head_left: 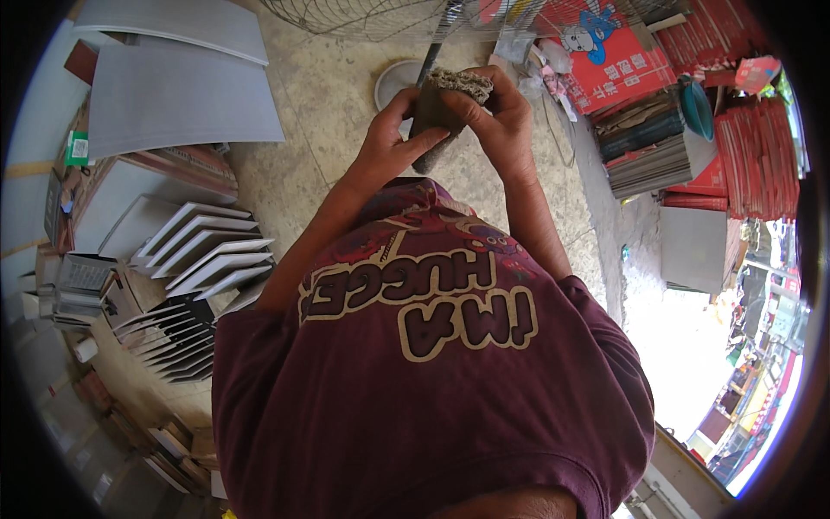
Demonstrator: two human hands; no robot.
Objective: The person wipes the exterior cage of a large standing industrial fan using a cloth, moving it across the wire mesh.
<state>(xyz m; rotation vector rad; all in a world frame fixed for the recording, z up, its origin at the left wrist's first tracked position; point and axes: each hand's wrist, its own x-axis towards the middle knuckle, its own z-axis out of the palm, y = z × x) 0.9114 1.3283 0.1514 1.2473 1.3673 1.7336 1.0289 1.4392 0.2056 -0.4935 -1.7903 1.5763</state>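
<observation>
A grey-brown block (430, 117) with a rough, crumbly-looking upper end is held up in front of my shirt, between both hands. My left hand (389, 138) grips its left side, with the thumb lying across the lower face. My right hand (500, 125) is closed around the upper right part, its thumb pressed on the face just below the rough end. The fingertips behind the block are hidden. What the block is made of, I cannot tell.
Beyond my hands stands a wire-caged fan (363, 16) on a dark pole (438, 39) with a round base (393, 80). Large grey panels (177, 99) and a rack of upright white-edged panels (203, 246) are on the left. Red flattened cartons (618, 69) and stacked red boards (756, 164) line the right.
</observation>
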